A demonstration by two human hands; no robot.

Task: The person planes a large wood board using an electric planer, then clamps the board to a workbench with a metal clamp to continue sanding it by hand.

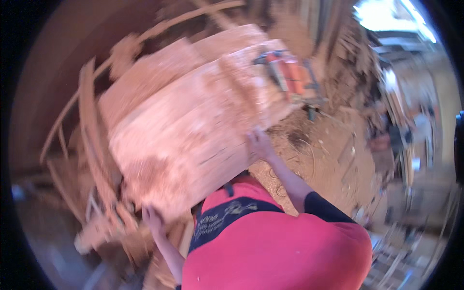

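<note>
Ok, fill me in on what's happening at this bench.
A person in a pink shirt has both hands at a large, pale wooden slab. The left hand is at its near left corner and the right hand at its near edge, further right; blur hides how firmly either grips. A red-orange tool sits at the slab's far right end, with neither hand on it. Shavings litter the floor to the right.
</note>
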